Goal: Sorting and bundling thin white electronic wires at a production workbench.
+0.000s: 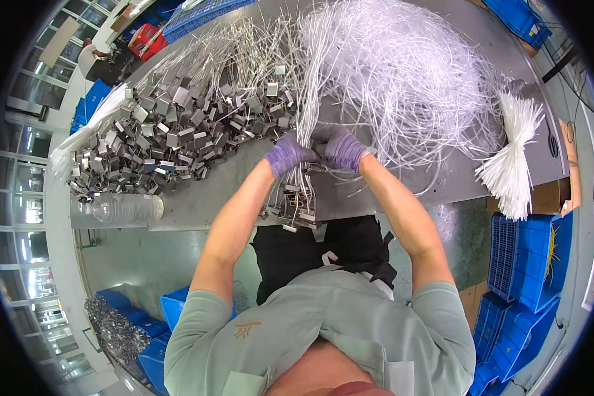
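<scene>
Both my hands wear purple gloves and meet at the middle of the grey table [198, 198]. My left hand [286, 156] grips a bunch of white wires [302, 119] whose small metal box ends [294, 210] hang over the table's near edge. My right hand [342, 148] closes on the same bunch just to the right. A big loose tangle of white wires [402, 72] spreads behind my right hand. A heap of small metal boxes with wires [171, 132] lies to the left of my left hand.
A clear plastic bottle [122, 208] lies on its side at the table's left near edge. A tied sheaf of white strips [511, 158] rests at the right end. Blue crates [528, 264] stand on the floor at right and lower left.
</scene>
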